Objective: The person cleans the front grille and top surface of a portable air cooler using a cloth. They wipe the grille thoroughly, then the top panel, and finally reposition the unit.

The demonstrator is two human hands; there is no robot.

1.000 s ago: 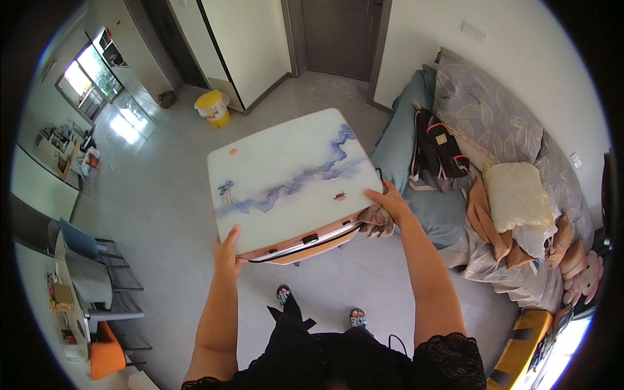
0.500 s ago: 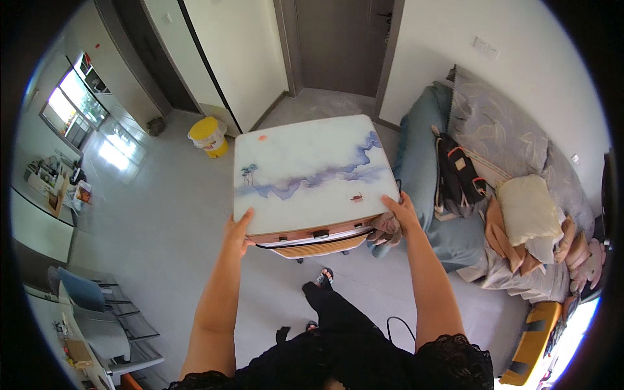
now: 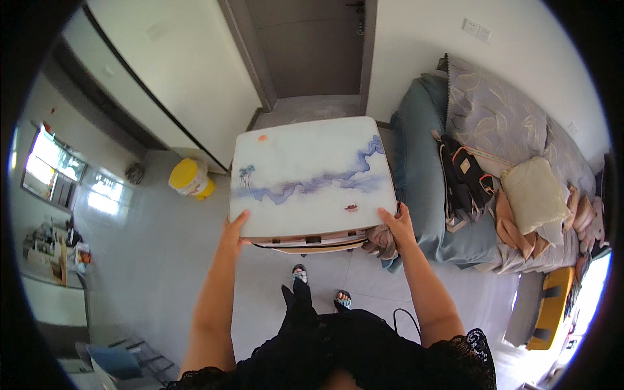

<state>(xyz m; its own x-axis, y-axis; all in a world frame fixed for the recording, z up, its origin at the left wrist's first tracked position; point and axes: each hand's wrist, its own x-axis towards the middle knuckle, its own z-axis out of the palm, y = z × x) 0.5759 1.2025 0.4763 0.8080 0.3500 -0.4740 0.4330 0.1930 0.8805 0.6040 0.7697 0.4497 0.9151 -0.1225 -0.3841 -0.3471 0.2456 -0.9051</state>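
Note:
Held in front of me is a small table (image 3: 305, 208) with a pale glossy top, painted with blue-purple mountains, trees, an orange sun and a little boat. Dark knobs or latches line its near side under the top, where a narrow front shows. My left hand (image 3: 234, 231) grips the near left corner, thumb on top and fingers tucked beneath. At the near right corner, my right hand (image 3: 398, 225) holds on in the same way. Against that corner, beside my right hand, hangs a crumpled brownish-grey cloth (image 3: 381, 241). The table's underside is hidden.
A couch (image 3: 426, 214) under a blue-green cover stands close on the right, bearing a black backpack (image 3: 467, 182) and a cream cushion (image 3: 535, 195). A yellow-lidded bucket (image 3: 188, 174) sits by the left wall. Ahead is a grey door (image 3: 312, 55). A yellow stool-like object (image 3: 552, 305) is at lower right.
The bucket and door have shifted left in view as I step and turn slightly right. Less of the table's front shows now. Both hands keep their hold; my feet have changed position.

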